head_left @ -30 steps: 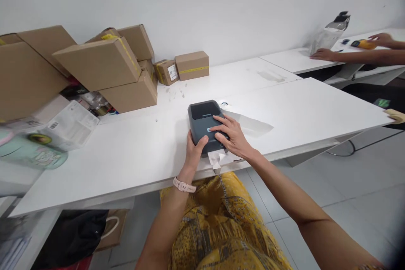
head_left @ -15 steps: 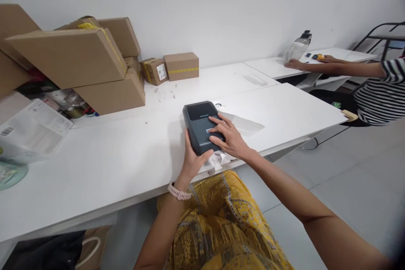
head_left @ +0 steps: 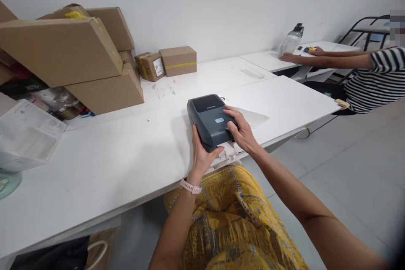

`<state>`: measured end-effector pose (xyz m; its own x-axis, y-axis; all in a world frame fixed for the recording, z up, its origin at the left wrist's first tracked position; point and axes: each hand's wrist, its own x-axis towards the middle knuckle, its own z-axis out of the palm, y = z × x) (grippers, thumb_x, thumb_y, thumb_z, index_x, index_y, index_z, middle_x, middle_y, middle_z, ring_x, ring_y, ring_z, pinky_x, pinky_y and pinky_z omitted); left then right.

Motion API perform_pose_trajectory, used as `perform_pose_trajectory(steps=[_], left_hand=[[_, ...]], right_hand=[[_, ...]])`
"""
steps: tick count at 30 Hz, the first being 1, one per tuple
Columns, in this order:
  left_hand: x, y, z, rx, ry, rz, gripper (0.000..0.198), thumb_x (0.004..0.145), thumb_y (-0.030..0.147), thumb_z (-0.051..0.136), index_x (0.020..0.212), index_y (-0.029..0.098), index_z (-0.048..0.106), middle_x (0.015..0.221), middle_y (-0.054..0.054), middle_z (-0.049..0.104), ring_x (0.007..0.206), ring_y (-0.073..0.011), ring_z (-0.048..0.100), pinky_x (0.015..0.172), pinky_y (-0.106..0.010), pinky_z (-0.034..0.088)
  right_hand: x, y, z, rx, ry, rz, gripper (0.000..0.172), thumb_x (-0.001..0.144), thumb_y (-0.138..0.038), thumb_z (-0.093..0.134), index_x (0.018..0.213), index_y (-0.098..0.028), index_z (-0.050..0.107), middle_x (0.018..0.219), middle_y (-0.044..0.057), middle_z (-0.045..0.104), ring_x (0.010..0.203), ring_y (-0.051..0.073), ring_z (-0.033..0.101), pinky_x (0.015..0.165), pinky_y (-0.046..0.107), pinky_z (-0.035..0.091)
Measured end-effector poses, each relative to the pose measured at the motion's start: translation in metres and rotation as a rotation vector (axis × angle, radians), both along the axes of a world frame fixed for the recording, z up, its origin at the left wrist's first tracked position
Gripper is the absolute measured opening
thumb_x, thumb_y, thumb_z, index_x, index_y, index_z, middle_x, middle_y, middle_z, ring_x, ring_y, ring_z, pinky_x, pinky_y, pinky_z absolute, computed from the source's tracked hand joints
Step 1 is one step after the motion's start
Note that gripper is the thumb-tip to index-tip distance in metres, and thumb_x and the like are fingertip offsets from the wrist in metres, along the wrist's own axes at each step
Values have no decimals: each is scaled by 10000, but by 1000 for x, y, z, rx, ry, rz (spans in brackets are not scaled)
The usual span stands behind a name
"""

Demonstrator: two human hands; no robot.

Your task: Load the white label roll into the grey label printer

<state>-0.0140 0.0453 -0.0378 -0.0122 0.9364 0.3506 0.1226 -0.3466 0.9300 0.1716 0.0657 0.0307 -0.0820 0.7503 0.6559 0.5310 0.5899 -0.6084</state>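
Observation:
A dark grey box-shaped device (head_left: 210,120) with a glossy black panel and a pale button is held tilted over the front part of the white table. My left hand (head_left: 202,152) grips its near left corner, thumb along the front and fingers against the side and underneath. On the right edge rests my right hand (head_left: 241,128), its fingers bent over the top and side. Part of the right side is hidden by that hand. White crumpled paper (head_left: 226,154) lies below the device at the table edge, and a thin white sheet (head_left: 255,119) lies beyond my right hand.
Stacked cardboard boxes (head_left: 60,52) fill the left back, with two smaller cartons (head_left: 179,61) by the wall. A clear plastic package (head_left: 30,135) stands at left. At the far right, a co-worker in a striped shirt (head_left: 376,78) reaches over another white table (head_left: 335,46).
My right hand has slid from the button to the device's right edge, uncovering the button. The device sits slightly further right in view and is more tilted.

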Motion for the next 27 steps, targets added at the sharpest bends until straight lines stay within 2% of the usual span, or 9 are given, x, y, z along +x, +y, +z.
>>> perform_pose_trajectory(steps=[5, 9, 13, 17, 23, 27], left_hand=[[0, 1, 0, 12, 14, -14, 1312, 713, 335, 926, 1707, 249, 73, 1782, -209, 189, 1665, -388, 216, 1335, -587, 270], [0, 3, -4, 50, 49, -5, 1308, 711, 354, 927, 1700, 225, 80, 1777, -236, 178, 1668, -399, 200, 1343, -591, 243], [0, 5, -7, 87, 70, -15, 1235, 758, 421, 897, 1689, 222, 111, 1779, -247, 152, 1677, -401, 159, 1343, -601, 223], [-2, 5, -6, 57, 54, -33, 1213, 768, 483, 885, 1685, 228, 134, 1778, -247, 147, 1678, -406, 148, 1341, -615, 206], [-4, 4, -3, 36, 20, -44, 1192, 761, 527, 883, 1677, 251, 172, 1785, -224, 151, 1682, -400, 132, 1344, -618, 187], [-4, 5, -2, 37, 23, -29, 1192, 754, 540, 879, 1674, 233, 186, 1780, -235, 159, 1674, -413, 154, 1340, -613, 202]], right_hand=[[-6, 2, 3, -21, 58, -61, 453, 1053, -625, 488, 1319, -322, 695, 1519, 99, 643, 1436, 303, 575, 1218, 569, 442], [-13, 7, 21, -27, 126, -104, 513, 1032, -692, 472, 1258, -309, 728, 1447, 100, 697, 1388, 302, 617, 1209, 549, 443], [-19, 16, 52, -102, 156, -139, 643, 984, -797, 441, 1203, -281, 757, 1344, 82, 752, 1299, 310, 653, 1165, 525, 471], [-23, 34, 89, -199, 211, -113, 766, 929, -884, 411, 1117, -241, 784, 1234, 91, 787, 1236, 322, 673, 1167, 528, 456], [-24, 88, 139, -413, 366, -71, 893, 850, -961, 431, 1131, -182, 764, 1163, 150, 786, 1147, 348, 703, 1127, 588, 486], [-28, 121, 162, -393, 461, -36, 918, 852, -965, 410, 1167, -166, 734, 1132, 158, 775, 1090, 325, 718, 1086, 547, 529]])
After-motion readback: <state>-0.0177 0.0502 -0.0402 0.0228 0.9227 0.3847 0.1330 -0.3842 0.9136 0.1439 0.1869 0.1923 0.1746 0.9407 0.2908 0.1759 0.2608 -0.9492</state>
